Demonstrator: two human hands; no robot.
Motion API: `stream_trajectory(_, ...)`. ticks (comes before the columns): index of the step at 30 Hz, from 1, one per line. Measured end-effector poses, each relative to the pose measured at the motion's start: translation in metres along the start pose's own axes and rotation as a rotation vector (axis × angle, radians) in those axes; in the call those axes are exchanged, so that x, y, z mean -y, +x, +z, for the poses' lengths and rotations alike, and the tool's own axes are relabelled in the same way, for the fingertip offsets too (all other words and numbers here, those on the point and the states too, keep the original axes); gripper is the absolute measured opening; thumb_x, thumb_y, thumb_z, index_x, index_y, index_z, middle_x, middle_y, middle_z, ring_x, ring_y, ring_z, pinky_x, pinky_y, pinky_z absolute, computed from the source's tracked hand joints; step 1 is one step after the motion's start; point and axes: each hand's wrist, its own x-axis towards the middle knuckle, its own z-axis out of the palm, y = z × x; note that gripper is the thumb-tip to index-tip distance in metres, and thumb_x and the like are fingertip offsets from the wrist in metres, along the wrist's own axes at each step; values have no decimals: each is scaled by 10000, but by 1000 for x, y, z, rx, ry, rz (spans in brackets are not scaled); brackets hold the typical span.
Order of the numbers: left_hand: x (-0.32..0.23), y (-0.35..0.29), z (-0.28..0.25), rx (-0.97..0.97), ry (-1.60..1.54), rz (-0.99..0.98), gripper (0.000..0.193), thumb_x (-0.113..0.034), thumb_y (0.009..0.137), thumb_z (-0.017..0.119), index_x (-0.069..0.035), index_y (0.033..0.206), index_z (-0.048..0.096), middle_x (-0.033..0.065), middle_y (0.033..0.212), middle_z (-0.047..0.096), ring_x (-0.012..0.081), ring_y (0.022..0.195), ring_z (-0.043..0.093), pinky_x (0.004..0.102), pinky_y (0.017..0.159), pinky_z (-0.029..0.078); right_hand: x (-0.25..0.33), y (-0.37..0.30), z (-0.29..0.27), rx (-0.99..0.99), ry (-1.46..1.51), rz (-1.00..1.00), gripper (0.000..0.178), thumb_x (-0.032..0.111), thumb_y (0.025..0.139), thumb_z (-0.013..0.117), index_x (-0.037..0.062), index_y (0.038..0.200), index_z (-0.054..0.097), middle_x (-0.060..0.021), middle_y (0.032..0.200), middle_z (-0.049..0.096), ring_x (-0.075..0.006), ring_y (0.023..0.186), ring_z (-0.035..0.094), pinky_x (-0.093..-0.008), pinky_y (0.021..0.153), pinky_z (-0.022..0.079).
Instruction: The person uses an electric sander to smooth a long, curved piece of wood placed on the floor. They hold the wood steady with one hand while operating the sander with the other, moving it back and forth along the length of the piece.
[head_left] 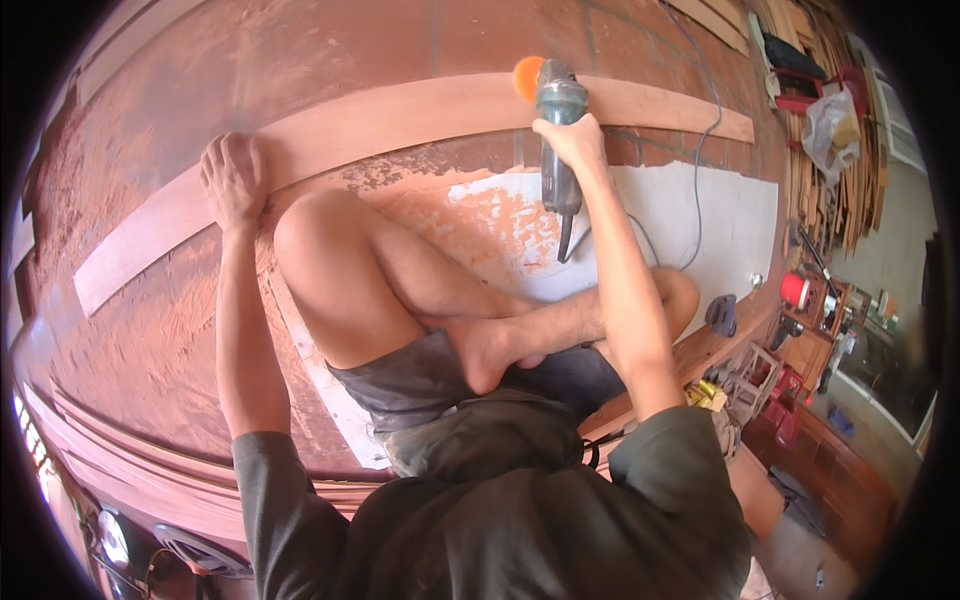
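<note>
A long, pale reddish wooden board (400, 122) lies across the floor in front of my crossed legs. My left hand (236, 180) rests on its left part, the fingers bent over the board's face. In my right hand (574, 140) is an angle grinder (561, 100) with a dark green and black body. Its orange disc (528, 79) is at the board's upper edge, right of the middle; whether it touches the wood I cannot tell. A dark power cord (566, 236) leaves the rear of the grinder.
Reddish wood dust (170, 330) covers the tiled floor. A white sheet (735, 215), partly dusted, lies under my legs. A thin cable (712, 125) crosses the board's right end. Stacked wood strips (868, 190) and a clear plastic bag (832, 135) are at the right; more long boards (150, 450) lie lower left.
</note>
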Motion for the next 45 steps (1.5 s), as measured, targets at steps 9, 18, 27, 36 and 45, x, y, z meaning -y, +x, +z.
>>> stream_trajectory(9, 1, 2, 0, -9, 4, -7, 352, -367, 1014, 563, -95, 1235, 602, 144, 1285, 592, 349, 1271, 517, 478, 1095, 386, 84, -74, 47, 149, 17, -183, 367, 270, 681, 821, 29, 930, 699, -189, 878, 755, -266, 796, 752, -382, 737, 609)
stream_trajectory(18, -3, 2, -2, -38, -42, 12, 353, -369, 1021, 557, -92, 1235, 601, 146, 1277, 593, 348, 1268, 521, 477, 1092, 388, 15, -41, 7, 61, 85, -8, 460, 336, 657, 828, 22, 983, 746, -195, 969, 764, -290, 915, 753, -397, 839, 580)
stream_trajectory(27, -3, 0, 0, -35, -16, -8, 340, -355, 1015, 569, -100, 1237, 600, 130, 1270, 596, 339, 1267, 520, 480, 1087, 390, 60, -80, 39, 91, 82, -98, 463, 321, 673, 816, -24, 962, 709, -262, 980, 747, -363, 935, 751, -411, 841, 596)
stream_trajectory(36, -3, 0, -1, -55, -30, -21, 329, -340, 1025, 563, -112, 1257, 609, 124, 1296, 601, 334, 1256, 539, 477, 1070, 408, 82, -65, 41, 130, 56, -92, 553, 337, 659, 818, -52, 1025, 675, -272, 986, 739, -392, 941, 739, -442, 858, 585)
stream_trajectory(45, -4, 1, -2, -116, -25, 14, 250, -283, 1002, 606, -119, 1190, 612, 92, 1223, 619, 311, 1209, 562, 450, 1031, 432, 82, -92, 53, 201, 24, -211, 644, 341, 667, 820, -77, 1117, 626, -286, 1044, 728, -383, 1005, 731, -439, 876, 579)
